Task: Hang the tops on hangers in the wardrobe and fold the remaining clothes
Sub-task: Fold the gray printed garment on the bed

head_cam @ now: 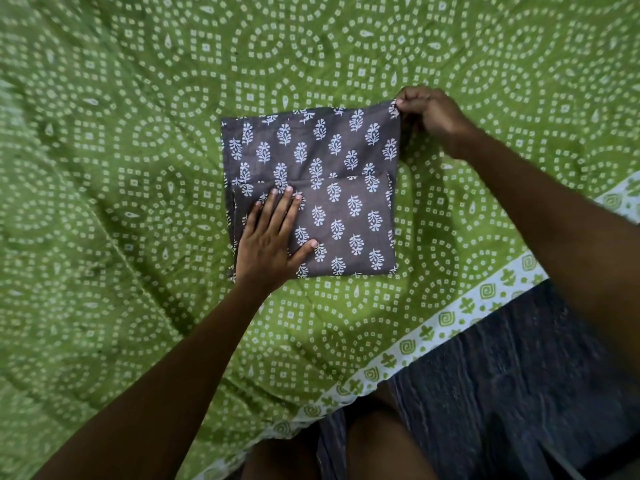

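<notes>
A grey garment with white leaf prints (332, 174) lies folded into a rough square on the green bedsheet (121, 168). My left hand (273, 237) presses flat on its near left part, fingers straight and spread. My right hand (429, 116) pinches the far right corner of the garment and lifts that corner slightly off the sheet. Layered fold edges show along the garment's left side and across its middle.
The bed's near edge with a white and green border (450, 320) runs diagonally at the lower right. Beyond it is dark floor (502, 393), and my knees show at the bottom. No other clothes, hangers or wardrobe are in view.
</notes>
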`<state>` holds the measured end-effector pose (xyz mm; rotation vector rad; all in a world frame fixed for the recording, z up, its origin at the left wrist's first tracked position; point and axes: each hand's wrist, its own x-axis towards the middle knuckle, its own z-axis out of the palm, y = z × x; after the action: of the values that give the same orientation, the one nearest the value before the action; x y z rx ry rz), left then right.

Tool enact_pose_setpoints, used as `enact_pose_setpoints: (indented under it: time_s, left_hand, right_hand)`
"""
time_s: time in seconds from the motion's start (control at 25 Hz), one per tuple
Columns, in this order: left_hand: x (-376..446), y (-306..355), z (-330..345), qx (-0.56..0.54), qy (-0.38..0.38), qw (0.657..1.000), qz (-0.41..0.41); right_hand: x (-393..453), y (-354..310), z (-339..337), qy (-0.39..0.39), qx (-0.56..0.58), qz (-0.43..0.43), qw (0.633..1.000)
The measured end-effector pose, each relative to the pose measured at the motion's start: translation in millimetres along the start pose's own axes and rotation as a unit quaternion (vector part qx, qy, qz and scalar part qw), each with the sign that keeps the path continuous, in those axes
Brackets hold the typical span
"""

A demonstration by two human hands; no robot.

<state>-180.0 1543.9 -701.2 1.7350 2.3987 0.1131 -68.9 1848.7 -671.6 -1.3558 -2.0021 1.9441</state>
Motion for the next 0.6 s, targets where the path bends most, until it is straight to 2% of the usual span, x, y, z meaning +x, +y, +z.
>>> enact_pose_setpoints:
  time_s: [0.04, 0.08, 0.16, 0.2, 0.24, 0.28, 0.36, 0.4, 0.48, 0.56, 0.6]
  left_hand:
    - [0.3, 0.2, 0.0, -0.001, 0.000, 1.000, 0.001]
    - [0.5, 0.4, -0.4, -0.003, -0.001, 1.000, 0.001]
    - [1.3, 0.1, -2.2, -0.002, -0.007, 1.000, 0.001]
    - [2.1, -0.2, -3.3, 0.000, -0.011, 1.000, 0.002]
    - [3.5, -0.5, -4.9, -0.004, -0.017, 1.000, 0.007]
    - [5.1, -0.5, -7.1, -0.012, -0.021, 1.000, 0.018]
    - [11.3, -3.7, -10.8, -0.020, -0.024, 0.998, 0.048]
    - [17.6, -8.0, -16.1, -0.017, -0.018, 0.998, 0.049]
    - [34.2, -22.8, -31.6, -0.017, -0.014, 1.000, -0.022]
    - [51.4, -41.0, -45.5, -0.050, -0.046, 0.993, -0.101]
    - [56.3, -49.0, -51.5, -0.097, -0.059, 0.988, -0.106]
  right_hand:
    - [4.0, -9.2, -9.5, -0.015, -0.068, 0.006, 0.998]
    - [6.5, -17.9, -17.5, 0.001, -0.183, 0.003, 0.983]
    - [5.1, -26.2, -22.8, 0.101, -0.400, -0.035, 0.910]
    - [-5.4, -30.5, -12.7, 0.174, -0.430, -0.047, 0.885]
    - [-23.3, -34.7, 9.4, 0.221, -0.415, -0.079, 0.879]
    - [-44.8, -35.0, 36.8, 0.217, -0.383, -0.129, 0.889]
    - [-86.1, -10.2, 91.9, 0.096, -0.407, -0.174, 0.891]
    - [-99.4, 1.9, 104.3, 0.050, -0.423, -0.132, 0.895]
    - [-99.3, 16.8, 96.7, 0.063, -0.386, -0.014, 0.920]
    - [-86.6, 18.3, 73.0, 0.066, -0.276, 0.051, 0.958]
    - [-83.0, 19.0, 65.5, 0.046, -0.208, 0.069, 0.975]
